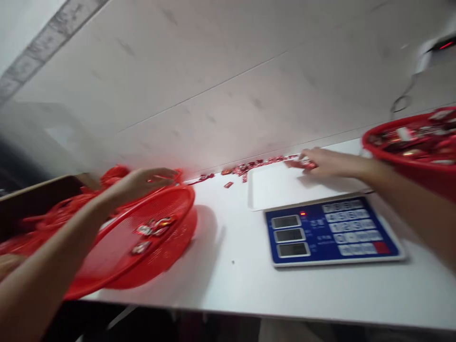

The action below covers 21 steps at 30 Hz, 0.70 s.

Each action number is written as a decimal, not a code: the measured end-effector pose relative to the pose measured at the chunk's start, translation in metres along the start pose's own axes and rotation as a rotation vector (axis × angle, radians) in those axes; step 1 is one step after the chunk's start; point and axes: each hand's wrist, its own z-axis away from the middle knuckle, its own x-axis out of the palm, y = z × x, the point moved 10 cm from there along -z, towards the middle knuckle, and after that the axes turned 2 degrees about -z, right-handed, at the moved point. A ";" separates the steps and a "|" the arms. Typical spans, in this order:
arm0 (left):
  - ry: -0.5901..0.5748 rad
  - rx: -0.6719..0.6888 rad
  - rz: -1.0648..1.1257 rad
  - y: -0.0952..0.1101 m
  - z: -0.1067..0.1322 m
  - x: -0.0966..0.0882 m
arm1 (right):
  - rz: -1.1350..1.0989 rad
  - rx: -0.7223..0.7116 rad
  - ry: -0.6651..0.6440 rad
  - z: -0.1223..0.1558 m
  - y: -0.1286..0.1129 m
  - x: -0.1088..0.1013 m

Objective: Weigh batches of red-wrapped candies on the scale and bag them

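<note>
My right hand (320, 162) is over the white weighing pan (274, 184), fingers closed on a red-wrapped candy (309, 165). Below the pan lies the blue panel of the digital scale (318, 232), with its three small displays and keys. At the left, my left hand (149, 183) hovers by the far rim of a tilted red mesh basket (124, 251). Its fingers are stretched out and apart, somewhat blurred, with red showing between them. Inside this basket lie a few wrapped candies (156, 227). It rests on another red basket (160, 266).
Loose red wrapped pieces (249, 166) line the wall's foot. On the right stands a red basket (409, 164) full of wrapped candies. Red plastic bags (60, 213) fill a cardboard box (42, 183) on the left. Part of another hand (9, 263) shows at the left edge.
</note>
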 end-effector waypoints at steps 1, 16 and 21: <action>0.006 0.022 0.010 0.026 -0.003 0.000 | 0.052 0.018 -0.026 0.003 -0.004 -0.002; 0.210 0.528 0.445 0.259 -0.003 0.074 | 0.240 0.322 0.314 0.087 0.106 -0.178; 0.011 0.378 0.320 0.223 -0.022 0.131 | 0.030 0.359 0.090 0.089 0.156 -0.178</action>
